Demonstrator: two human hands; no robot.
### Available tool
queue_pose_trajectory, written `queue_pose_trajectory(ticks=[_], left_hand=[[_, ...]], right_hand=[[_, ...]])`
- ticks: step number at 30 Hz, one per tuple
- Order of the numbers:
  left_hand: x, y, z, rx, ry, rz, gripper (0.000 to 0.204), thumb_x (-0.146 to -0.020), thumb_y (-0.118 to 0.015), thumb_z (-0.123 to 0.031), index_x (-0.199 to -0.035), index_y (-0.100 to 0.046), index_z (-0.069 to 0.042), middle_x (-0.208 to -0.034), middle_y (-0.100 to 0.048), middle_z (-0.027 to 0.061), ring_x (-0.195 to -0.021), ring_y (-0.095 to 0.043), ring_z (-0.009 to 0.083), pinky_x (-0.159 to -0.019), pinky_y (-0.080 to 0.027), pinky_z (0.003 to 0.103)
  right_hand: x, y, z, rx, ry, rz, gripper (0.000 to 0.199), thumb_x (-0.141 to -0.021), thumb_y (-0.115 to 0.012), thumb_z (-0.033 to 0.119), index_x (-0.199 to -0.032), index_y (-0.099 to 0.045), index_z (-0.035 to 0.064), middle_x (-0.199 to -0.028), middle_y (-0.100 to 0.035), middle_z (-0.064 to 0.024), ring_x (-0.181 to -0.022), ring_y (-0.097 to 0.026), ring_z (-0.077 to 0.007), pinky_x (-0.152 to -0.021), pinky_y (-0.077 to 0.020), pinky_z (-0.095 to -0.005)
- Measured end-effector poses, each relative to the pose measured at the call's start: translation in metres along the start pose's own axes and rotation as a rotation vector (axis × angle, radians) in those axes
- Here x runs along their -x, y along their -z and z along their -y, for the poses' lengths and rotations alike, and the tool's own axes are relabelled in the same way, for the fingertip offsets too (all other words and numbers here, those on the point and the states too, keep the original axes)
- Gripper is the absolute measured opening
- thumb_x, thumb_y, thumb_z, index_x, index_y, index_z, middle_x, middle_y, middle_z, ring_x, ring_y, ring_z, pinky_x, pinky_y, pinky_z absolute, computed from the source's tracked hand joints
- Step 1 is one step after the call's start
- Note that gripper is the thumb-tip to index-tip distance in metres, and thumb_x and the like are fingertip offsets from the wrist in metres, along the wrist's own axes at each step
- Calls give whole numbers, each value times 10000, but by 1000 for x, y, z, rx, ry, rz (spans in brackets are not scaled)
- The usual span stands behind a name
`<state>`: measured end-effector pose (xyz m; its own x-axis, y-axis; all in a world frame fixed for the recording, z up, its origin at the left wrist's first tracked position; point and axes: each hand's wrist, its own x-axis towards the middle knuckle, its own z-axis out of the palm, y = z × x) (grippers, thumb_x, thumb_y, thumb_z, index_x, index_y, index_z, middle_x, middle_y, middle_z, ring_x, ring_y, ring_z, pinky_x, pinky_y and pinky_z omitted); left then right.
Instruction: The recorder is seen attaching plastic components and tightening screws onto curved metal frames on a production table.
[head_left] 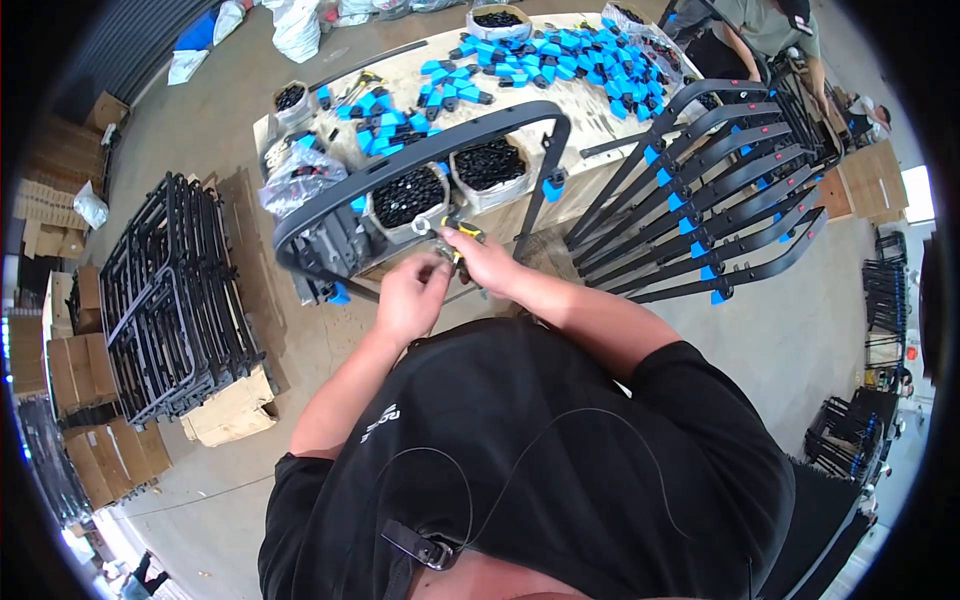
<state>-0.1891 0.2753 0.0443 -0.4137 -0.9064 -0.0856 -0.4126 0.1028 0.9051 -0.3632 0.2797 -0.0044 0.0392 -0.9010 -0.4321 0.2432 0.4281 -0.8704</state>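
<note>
In front of my chest my two hands come together. My right hand (486, 262) is closed round a small hand tool (470, 236) with a yellow-and-black handle; its working end is too small to make out. My left hand (412, 292) is right beside it, thumb and fingers pinched, and what lies between them is hidden. Just beyond, a black tubular frame (420, 150) with rounded corners leans up at the bench, blue-and-black clips (552, 188) on its legs. Behind my hands sit two open bags of small black parts (408, 196), (488, 165).
Blue-and-black clips (560, 58) are heaped on the wooden bench (590, 140). More black frames (730, 180) lean in a row at the right. A stack of frames (180, 300) stands on the left, near cardboard boxes (110, 460). Another person (770, 40) works at the far right.
</note>
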Motion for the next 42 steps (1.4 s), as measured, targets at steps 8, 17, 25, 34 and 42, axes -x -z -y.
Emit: queue_pose_trajectory(ticks=[8, 17, 25, 34, 42], left_hand=[[-104, -149, -12, 424, 81, -39, 219, -1050, -530, -186, -1086, -579, 24, -920, -679, 105, -756, -671, 173, -723, -561, 332], [-152, -191, -71, 230, 578, 80, 179, -983, -573, -101, -1088, -508, 29, -862, -639, 121, -631, -628, 192, -551, -526, 326], [-170, -228, -79, 426, 569, -31, 267, -983, -591, -60, -1188, -556, 108, -1030, -630, 162, -808, -700, 227, -558, -577, 332], [-187, -210, -81, 570, 669, 215, 286, -964, -590, -62, -1208, -544, 81, -1058, -638, 164, -771, -684, 235, -598, -578, 341], [-167, -244, -52, -516, 311, 113, 390, -877, -685, -272, -960, -640, 107, -859, -703, 246, -845, -711, 348, -784, -536, 462]], right_hand=[[6, 148, 22, 42, 207, 42, 326, -991, -580, 300, -1167, -690, 49, -963, -727, -80, -896, -675, -184, -822, -527, -360], [-18, 276, 40, 168, 264, -465, 321, -957, -647, 265, -1090, -652, -27, -913, -709, -151, -876, -666, -230, -806, -514, -370], [-61, 290, 33, -115, 153, -410, 318, -977, -564, 277, -1080, -640, -15, -872, -661, -74, -814, -603, -170, -769, -482, -327], [-71, 305, 31, -5, 57, -333, 377, -983, -540, 307, -1070, -650, -43, -999, -691, -143, -911, -638, -223, -855, -491, -362], [-59, 315, 94, 187, -384, -27, 436, -1020, -530, 399, -984, -650, -18, -863, -675, -148, -662, -638, -211, -597, -488, -356]])
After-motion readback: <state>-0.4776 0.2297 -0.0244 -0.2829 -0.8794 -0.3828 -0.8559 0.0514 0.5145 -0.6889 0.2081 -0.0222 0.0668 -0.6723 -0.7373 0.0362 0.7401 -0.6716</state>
